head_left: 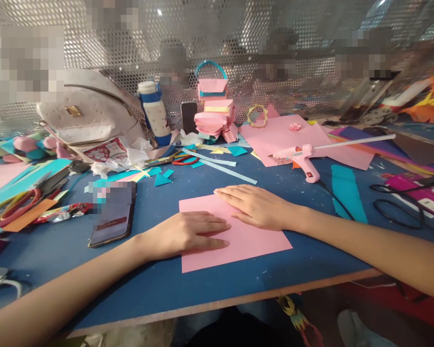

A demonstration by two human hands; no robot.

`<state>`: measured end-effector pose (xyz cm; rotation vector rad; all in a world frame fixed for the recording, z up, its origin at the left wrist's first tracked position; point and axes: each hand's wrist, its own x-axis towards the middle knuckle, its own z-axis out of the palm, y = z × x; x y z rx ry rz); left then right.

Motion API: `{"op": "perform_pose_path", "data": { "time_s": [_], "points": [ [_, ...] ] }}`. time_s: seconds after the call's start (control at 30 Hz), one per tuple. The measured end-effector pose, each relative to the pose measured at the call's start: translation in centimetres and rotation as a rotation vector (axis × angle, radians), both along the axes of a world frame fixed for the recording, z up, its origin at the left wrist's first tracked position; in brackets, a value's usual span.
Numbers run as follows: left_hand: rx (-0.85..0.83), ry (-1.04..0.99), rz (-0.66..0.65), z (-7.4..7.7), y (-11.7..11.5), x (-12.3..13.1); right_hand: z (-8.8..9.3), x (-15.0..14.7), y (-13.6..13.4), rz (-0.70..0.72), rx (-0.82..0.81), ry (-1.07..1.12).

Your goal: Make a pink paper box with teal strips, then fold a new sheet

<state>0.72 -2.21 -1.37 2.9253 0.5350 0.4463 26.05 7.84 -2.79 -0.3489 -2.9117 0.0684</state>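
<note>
A sheet of pink paper (235, 248) lies on the blue table close to its front edge. My left hand (190, 233) rests flat on the left part of the sheet, fingers stretched to the right. Across the upper right part of the same sheet lies my right hand (255, 205), its fingers extended and pointing left. Neither hand grips anything. Behind my right hand is a pink glue gun (305, 161) with a clear glue stick in its back. Pale blue paper strips (224, 166) lie just beyond the sheet.
A phone (114, 219) and scissors (25, 200) lie to the left. At the back stand a backpack (90, 111), a bottle (154, 111) and a pink paper model (215, 115). Farther right are larger pink sheets (267, 137) and a magenta power strip (419, 193) with black cables.
</note>
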Motion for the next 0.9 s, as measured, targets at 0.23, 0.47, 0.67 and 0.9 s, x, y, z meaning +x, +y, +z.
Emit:
{"op": "perform_pose_path", "data": {
  "time_s": [0.23, 0.47, 0.67, 0.9],
  "points": [
    [0.001, 0.002, 0.003, -0.07, -0.07, 0.05, 0.19, 0.00, -0.03, -0.004, -0.010, -0.014],
    [-0.028, -0.012, 0.008, -0.42, -0.01, -0.05, 0.29, -0.05, -0.02, 0.006, 0.023, -0.018],
    [-0.048, -0.040, 0.002, -0.68, 0.14, -0.10, 0.39, -0.03, 0.03, 0.004, 0.051, -0.045],
    [-0.050, -0.033, -0.009, -0.67, 0.18, -0.17, 0.48, -0.02, -0.09, -0.003, 0.035, -0.033]
  ]
}}
